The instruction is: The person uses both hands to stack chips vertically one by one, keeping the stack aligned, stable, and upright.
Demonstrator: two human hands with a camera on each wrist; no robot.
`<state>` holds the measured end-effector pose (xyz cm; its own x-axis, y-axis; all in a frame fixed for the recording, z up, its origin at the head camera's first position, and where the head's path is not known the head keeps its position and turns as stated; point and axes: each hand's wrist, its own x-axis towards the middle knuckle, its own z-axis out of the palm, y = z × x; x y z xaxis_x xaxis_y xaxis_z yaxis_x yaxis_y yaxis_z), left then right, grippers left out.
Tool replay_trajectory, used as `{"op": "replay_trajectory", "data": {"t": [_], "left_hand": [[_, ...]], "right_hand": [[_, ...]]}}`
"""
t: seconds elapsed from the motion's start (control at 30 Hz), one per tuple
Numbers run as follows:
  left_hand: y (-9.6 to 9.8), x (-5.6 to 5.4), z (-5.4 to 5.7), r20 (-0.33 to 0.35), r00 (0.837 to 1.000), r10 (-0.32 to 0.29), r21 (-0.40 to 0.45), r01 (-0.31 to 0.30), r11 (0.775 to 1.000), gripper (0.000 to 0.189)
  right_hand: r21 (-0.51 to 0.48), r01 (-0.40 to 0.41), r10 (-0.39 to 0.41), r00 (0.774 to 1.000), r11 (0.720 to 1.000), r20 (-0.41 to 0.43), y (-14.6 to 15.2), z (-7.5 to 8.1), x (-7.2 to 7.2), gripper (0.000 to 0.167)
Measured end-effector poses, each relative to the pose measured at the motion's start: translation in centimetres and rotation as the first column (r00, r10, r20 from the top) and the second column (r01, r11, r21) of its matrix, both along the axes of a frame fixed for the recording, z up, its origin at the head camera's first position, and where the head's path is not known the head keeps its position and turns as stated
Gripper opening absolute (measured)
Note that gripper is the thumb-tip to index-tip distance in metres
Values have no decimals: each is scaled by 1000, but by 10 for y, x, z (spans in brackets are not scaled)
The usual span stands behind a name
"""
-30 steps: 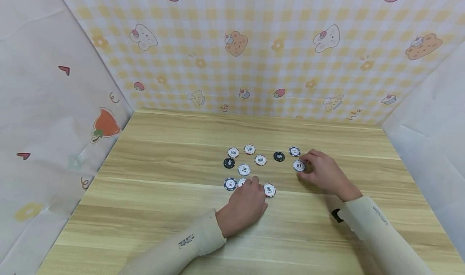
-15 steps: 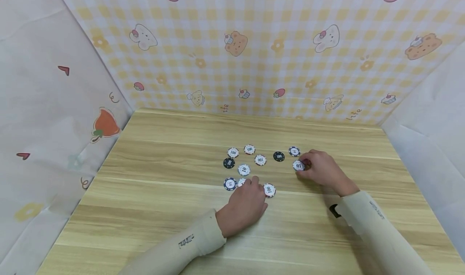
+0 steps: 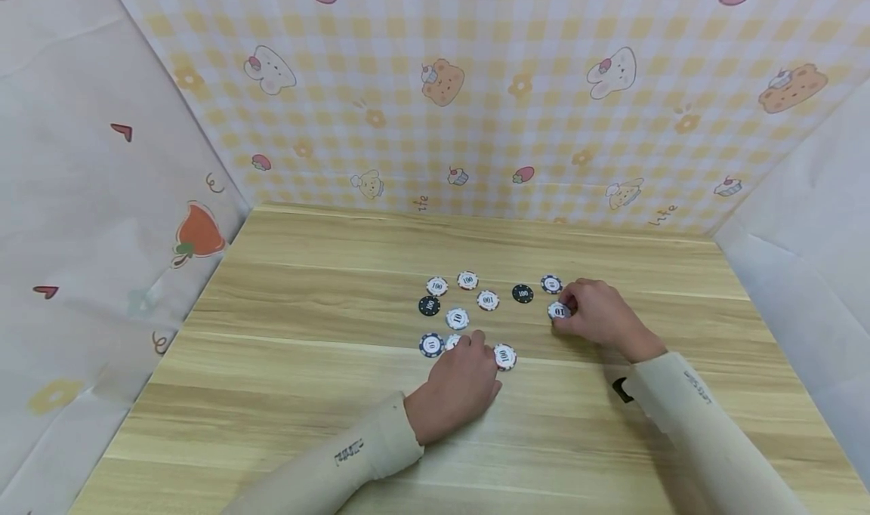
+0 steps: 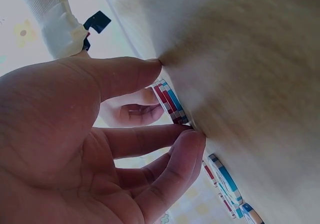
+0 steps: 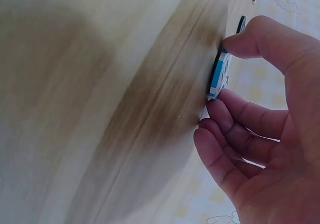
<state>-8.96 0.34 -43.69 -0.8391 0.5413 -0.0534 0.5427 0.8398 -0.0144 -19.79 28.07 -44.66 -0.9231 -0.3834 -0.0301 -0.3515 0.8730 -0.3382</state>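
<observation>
In the head view several poker chips lie flat on the wooden table. My right hand [image 3: 601, 315] pinches the edges of a light-blue-and-white poker chip [image 3: 557, 311] marked 10. In the right wrist view the thumb is at one edge of this chip [image 5: 219, 77] and a finger at the opposite one; it lies at the tabletop. My left hand [image 3: 457, 383] rests on the table with loosely bent fingers, its fingertips touching the wood. A red-and-white 100 chip [image 3: 504, 356] lies just right of it. Another white chip [image 3: 451, 341] is partly hidden behind its fingers.
A dark-blue 10 chip [image 3: 552, 283] and a black 100 chip [image 3: 522, 294] lie near my right hand. Left of them are more red-and-white chips [image 3: 488, 300], a light-blue chip [image 3: 458, 319] and another black chip [image 3: 430, 306]. A checked cloth [image 3: 476, 137] hangs behind the table.
My right hand has shifted slightly left, its thumb and fingers closing in on the light-blue chip's edges. My left hand stays put, and the chips keep their places.
</observation>
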Motion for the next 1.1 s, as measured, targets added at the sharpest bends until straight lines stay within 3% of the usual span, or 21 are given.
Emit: {"op": "replay_trajectory", "data": {"t": [1.1], "left_hand": [[1,-1,0,9,1000,-2,-8,2,1000,42]], "right_hand": [[-48,-94,85,983,994,-165,-10,-2,21,27]]}}
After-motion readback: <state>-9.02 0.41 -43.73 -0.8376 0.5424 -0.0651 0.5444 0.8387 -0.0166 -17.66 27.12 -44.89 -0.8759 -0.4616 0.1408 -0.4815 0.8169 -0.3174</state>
